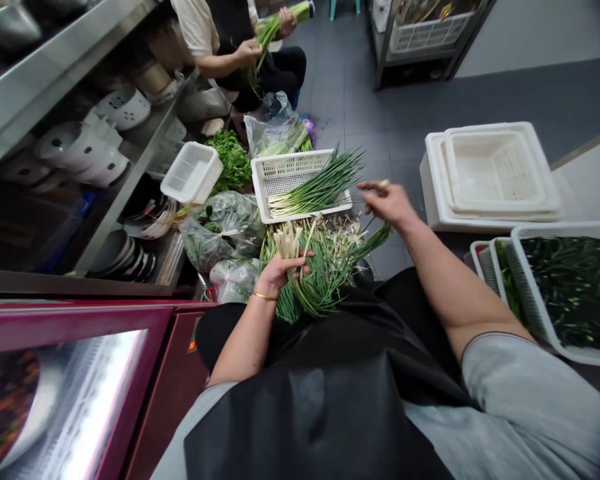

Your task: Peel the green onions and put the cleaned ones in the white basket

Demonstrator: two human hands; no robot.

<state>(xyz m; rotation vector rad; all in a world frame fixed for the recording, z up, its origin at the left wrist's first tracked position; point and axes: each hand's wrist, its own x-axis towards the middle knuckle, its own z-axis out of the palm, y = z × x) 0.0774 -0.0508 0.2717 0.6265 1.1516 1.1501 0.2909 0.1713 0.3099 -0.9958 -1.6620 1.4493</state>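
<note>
Several spring onions [289, 241] stand white ends up in my left hand [276, 272], its fingers closed round their stalks. Their green leaves bend down over a loose pile of spring onions [325, 267] before my knees. My right hand [391, 205] is raised to the right of the pile, its fingers curled. Green leaf tips [377, 241] show just below it; whether they are in its grip is hidden. Beyond the pile, a white perforated basket [261, 193] holds a bundle of spring onions [320, 183], roots to the left.
Bagged greens [225, 230], leafy herbs [229, 160] and a small white basket [192, 172] lie to the left beside metal shelving [125, 200]. Stacked white bins [500, 173] and a crate of green peppers [575, 287] stand right. Opposite, a seated person [240, 57] holds celery-like stalks [275, 30].
</note>
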